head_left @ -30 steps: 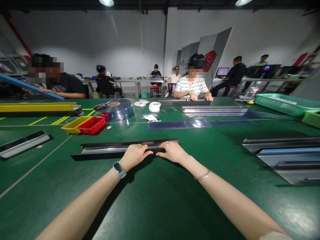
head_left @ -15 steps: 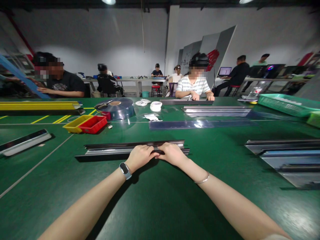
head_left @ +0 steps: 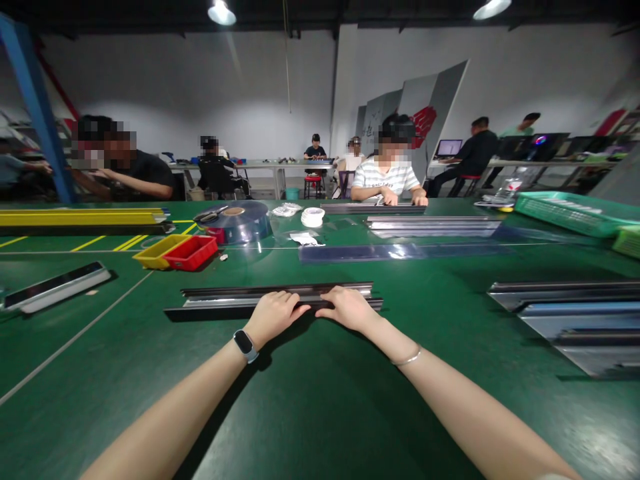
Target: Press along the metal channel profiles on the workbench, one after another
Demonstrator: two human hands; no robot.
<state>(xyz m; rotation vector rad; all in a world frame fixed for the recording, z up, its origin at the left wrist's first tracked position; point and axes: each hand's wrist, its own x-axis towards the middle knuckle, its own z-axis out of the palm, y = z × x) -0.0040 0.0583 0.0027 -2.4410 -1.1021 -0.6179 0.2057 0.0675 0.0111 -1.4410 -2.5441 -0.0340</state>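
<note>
A long dark channel-shaped profile (head_left: 220, 301) with a shiny inner face lies crosswise on the green table in front of me. My left hand (head_left: 275, 313) grips it just left of its middle, fingers over the channel and thumb along the near edge. On the right part, my right hand (head_left: 347, 309) holds the same profile in a similar way, its thumb pointing left. A short gap of bare profile separates the two hands. The fingertips of both are partly hidden inside the channel.
More profiles lie at right (head_left: 575, 317). Beyond mine are a clear plastic strip (head_left: 400, 252), a plastic roll (head_left: 250, 223), red (head_left: 193, 253) and yellow (head_left: 160, 251) bins and a green basket (head_left: 565, 212). A co-worker (head_left: 385, 177) sits opposite, hands on another profile.
My hands have moved apart along the profile, the left one sliding left, so a gap now shows between the thumbs. The view has tilted up slightly.
</note>
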